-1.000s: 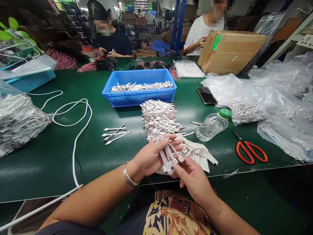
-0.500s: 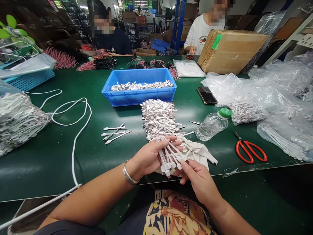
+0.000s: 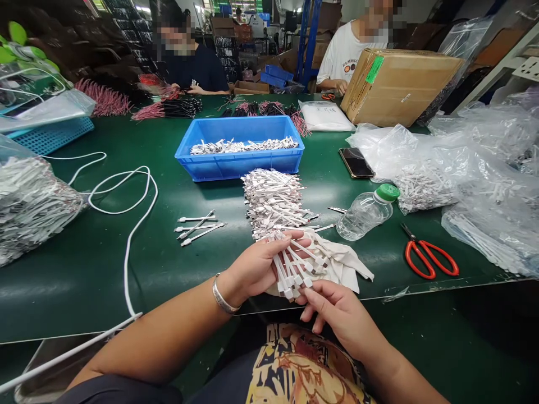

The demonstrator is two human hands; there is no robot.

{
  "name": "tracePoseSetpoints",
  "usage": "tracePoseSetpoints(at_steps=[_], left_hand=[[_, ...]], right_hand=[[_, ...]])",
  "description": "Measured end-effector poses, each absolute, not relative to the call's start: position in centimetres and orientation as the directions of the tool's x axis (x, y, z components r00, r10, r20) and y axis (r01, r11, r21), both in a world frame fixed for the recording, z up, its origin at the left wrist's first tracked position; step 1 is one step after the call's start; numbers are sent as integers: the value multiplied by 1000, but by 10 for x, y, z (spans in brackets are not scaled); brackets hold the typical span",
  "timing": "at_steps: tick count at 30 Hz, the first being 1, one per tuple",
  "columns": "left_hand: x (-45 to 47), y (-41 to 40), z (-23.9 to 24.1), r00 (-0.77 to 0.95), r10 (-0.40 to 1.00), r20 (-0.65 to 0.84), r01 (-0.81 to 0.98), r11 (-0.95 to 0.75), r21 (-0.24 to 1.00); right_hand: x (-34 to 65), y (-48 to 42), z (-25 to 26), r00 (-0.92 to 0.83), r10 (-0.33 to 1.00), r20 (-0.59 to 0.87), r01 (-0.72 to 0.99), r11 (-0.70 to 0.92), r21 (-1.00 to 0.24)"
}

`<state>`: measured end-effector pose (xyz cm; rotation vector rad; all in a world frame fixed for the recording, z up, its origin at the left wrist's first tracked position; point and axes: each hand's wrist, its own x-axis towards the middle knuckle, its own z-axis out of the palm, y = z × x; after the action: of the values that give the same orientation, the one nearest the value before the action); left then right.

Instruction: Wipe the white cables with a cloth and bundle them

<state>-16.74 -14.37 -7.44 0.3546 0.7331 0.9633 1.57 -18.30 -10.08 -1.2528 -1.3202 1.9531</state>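
Note:
My left hand [image 3: 257, 265] is closed around a fanned bunch of short white USB cables [image 3: 289, 272], their plugs pointing down and toward me. Thumb and forefinger of my right hand [image 3: 339, 311] pinch one plug at the lower edge of this bunch. Just beyond my hands lies a thick pile of similar white cables [image 3: 273, 199]. A crumpled white cloth [image 3: 347, 264] is partly under the bunch. To the left, several loose cables [image 3: 197, 227] lie apart on the green table [image 3: 189, 297].
A blue bin [image 3: 240, 168] holding more white cables stands behind the pile. To the right are a clear bottle [image 3: 364, 216], red-handled scissors [image 3: 432, 259], a phone [image 3: 356, 163] and plastic bags [image 3: 484, 163]. A white cord [image 3: 128, 264] loops at left. Two people sit across the table.
My right hand has shifted slightly left and down along the fanned plugs. The cable it was touching on the right now stands free, and its fingers are at a lower plug.

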Motion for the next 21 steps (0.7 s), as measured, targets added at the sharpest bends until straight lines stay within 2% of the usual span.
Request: tracePoseSetpoints(at_steps=[9, 15, 21], left_hand=[[-167, -144, -72, 359, 828, -431, -626, 556, 547], [-168, -144, -70, 343, 826, -447, -635, 555, 538], [-168, -143, -72, 347, 833, -431, -645, 546, 536]], right_hand=[[15, -182, -104, -463, 791, -400, 80, -412, -908], [8, -184, -108, -364, 851, -378, -83, -433, -897], [1, -184, -109, -442, 809, -388, -90, -470, -878]])
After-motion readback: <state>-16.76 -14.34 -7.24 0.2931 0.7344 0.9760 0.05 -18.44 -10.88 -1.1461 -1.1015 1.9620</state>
